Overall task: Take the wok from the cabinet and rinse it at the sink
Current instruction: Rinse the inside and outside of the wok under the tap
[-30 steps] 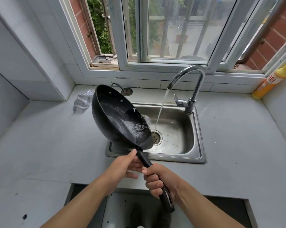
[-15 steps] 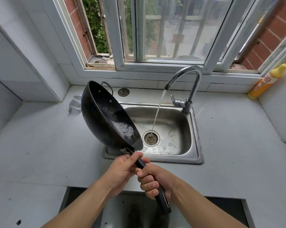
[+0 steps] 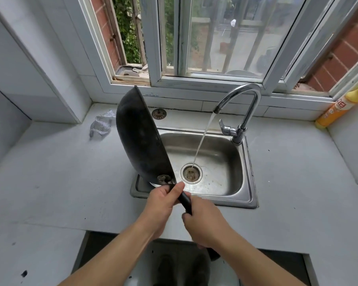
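L hand (image 3: 163, 200) curled tight round handle (image 3: 185, 200) just below wok (image 3: 141, 141), thumb on top. R hand (image 3: 202, 221) wrapped round handle lower down. Wok tipped on edge, dark underside showing, over left part of sink (image 3: 250, 182). Water (image 3: 202, 141) from tap (image 3: 245, 108) falls into drain (image 3: 191, 174), clear of wok. Mesh scourer (image 3: 101, 124) on counter (image 3: 60, 172) to left; yellow bottle (image 3: 338, 109) far right.

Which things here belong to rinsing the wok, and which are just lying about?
In use:
- wok, tipped on edge at the sink's left side, clear of the stream
- left hand and right hand, both gripping its handle
- sink
- faucet, with water running

Lying about on the counter:
- mesh scrubber
- drain plug
- yellow bottle
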Demonstrator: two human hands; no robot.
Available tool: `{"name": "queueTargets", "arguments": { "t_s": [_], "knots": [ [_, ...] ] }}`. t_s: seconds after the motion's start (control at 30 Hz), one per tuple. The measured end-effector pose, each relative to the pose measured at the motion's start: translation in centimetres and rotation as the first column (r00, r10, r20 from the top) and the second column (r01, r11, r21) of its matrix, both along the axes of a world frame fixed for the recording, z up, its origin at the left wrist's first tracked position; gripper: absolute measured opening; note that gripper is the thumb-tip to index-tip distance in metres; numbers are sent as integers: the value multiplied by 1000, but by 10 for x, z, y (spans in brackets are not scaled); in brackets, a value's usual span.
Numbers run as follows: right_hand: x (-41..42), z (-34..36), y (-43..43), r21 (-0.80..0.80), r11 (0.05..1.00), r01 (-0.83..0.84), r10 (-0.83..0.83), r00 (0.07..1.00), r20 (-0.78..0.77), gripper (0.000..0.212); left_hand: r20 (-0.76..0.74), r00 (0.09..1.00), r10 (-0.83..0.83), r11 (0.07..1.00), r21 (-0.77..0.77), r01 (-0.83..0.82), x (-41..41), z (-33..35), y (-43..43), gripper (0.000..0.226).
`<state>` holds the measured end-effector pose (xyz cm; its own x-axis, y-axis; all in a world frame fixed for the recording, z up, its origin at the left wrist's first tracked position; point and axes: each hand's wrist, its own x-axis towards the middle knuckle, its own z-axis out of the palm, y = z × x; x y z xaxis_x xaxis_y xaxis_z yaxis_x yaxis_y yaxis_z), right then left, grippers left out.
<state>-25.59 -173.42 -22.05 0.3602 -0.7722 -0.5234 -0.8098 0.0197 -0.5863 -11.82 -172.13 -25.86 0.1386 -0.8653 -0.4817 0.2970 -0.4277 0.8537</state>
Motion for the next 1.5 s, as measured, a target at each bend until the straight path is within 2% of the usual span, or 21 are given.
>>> {"name": "queueTargets", "arguments": {
  "t_s": [0.03, 0.07, 0.13, 0.23, 0.3, 0.4, 0.47, 0.57, 0.63, 0.8, 1.1, 1.3, 1.43, 1.5],
  "knots": [
    [2, -1, 1, -72, 997, -12, 13, 1000, 14, 31, 12, 1000, 7, 1000, 0, -7, 1, 1, -1, 36],
    [4, 0, 0, -54, 999, 10, -6, 997, 79, 25, 27, 999, 17, 1000, -6, -17, 2, 3, -3, 35],
    [3, 4, -5, 159, 983, 86, -126, 957, 261, 9, 59, 998, 36, 999, -18, -35, 3, 8, -3, 37],
    [0, 5, -6, 440, 892, 100, -299, 862, 409, 9, -5, 996, 94, 996, 7, -94, 4, 9, 1, 49],
    [3, -1, -1, 535, 842, 67, -351, 822, 449, 14, -141, 981, 132, 990, 67, -124, 4, 10, 5, 51],
    [7, -12, 7, 679, 734, 19, -453, 759, 468, 16, -375, 910, 176, 977, 176, -116, 5, 8, 7, 47],
    [6, -20, 12, 759, 651, -12, -522, 718, 459, 20, -454, 874, 171, 977, 196, -89, 7, 3, 9, 41],
    [4, -32, 19, 833, 551, -53, -607, 659, 443, 27, -466, 874, 139, 978, 203, -48, 4, -6, 13, 29],
    [2, -34, 22, 857, 512, -64, -648, 626, 434, 25, -440, 893, 94, 984, 176, -17, 0, -9, 13, 25],
    [-4, -32, 24, 866, 497, -58, -704, 557, 441, 22, -320, 947, -5, 992, 116, 44, -13, -7, 2, 38],
    [-35, -30, 26, 920, 391, 4, -816, 464, 345, 20, -270, 946, -176, 965, 142, 220, -44, -4, -11, 42],
    [-55, -32, 27, 934, 356, 0, -835, 449, 318, 27, -214, 943, -255, 954, 107, 282, -61, -8, -11, 39],
    [-63, -33, 25, 922, 386, 2, -819, 461, 342, 16, -169, 938, -303, 942, 94, 321, -68, -12, -15, 35],
    [-65, -33, 24, 921, 389, -2, -820, 455, 347, 20, -163, 932, -325, 937, 81, 341, -71, -14, -17, 32]
  ]
}}
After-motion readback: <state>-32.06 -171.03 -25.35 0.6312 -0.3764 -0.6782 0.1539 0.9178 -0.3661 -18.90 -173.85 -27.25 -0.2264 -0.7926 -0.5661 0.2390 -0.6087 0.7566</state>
